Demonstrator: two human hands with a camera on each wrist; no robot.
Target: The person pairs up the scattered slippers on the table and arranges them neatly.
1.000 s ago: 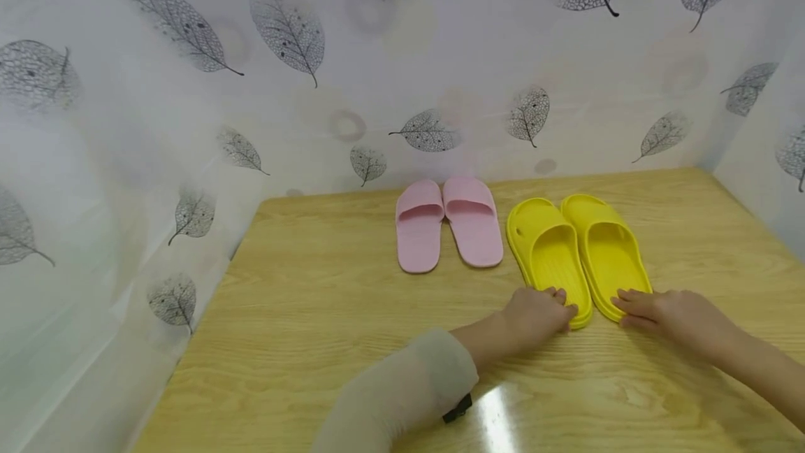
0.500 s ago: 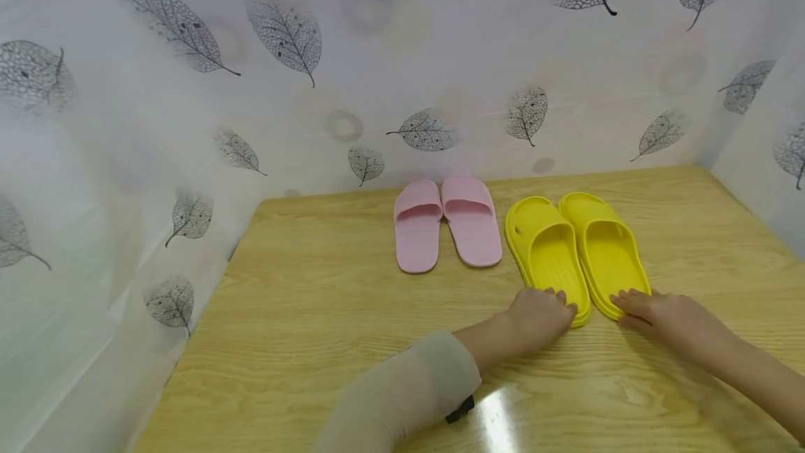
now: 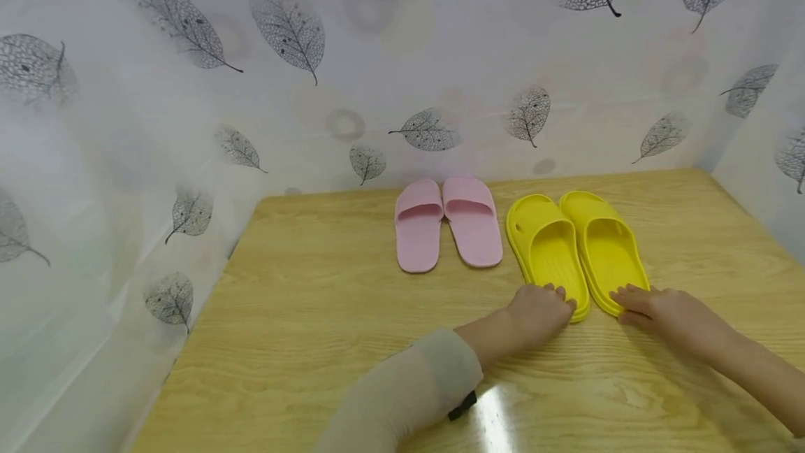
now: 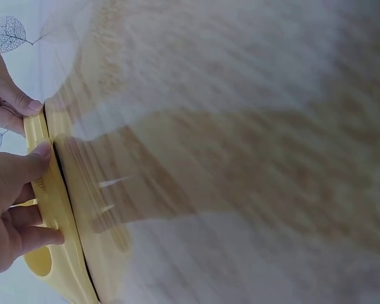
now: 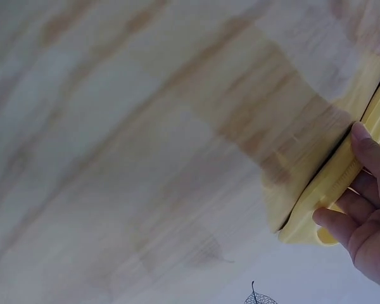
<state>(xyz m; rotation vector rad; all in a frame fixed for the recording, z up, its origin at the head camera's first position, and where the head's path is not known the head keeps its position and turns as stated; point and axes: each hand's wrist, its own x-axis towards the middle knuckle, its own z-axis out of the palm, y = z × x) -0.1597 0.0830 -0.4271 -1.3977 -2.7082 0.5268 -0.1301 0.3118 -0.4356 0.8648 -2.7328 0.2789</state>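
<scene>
Side by side on the table lie two yellow slippers, toes toward the back wall. My left hand (image 3: 539, 314) holds the heel end of the left yellow slipper (image 3: 552, 257); in the left wrist view the thumb presses the slipper's side (image 4: 58, 196) and the other fingers curl over it. At the right yellow slipper (image 3: 611, 257), my right hand (image 3: 676, 317) grips the heel, fingertips inside the rim. The right wrist view shows its thumb against the sole edge (image 5: 332, 180). Both soles rest on the table.
A pair of pink slippers, the left one (image 3: 418, 229) and the right one (image 3: 473, 226), stands left of the yellow pair near the back wall (image 3: 302, 138). Leaf-print sheeting covers the walls. The wood-grain table (image 3: 302, 313) is glossy and reflects light.
The yellow slippers have slid very slightly toward the back wall, with both hands staying at their heels. The pink slippers have not moved.
</scene>
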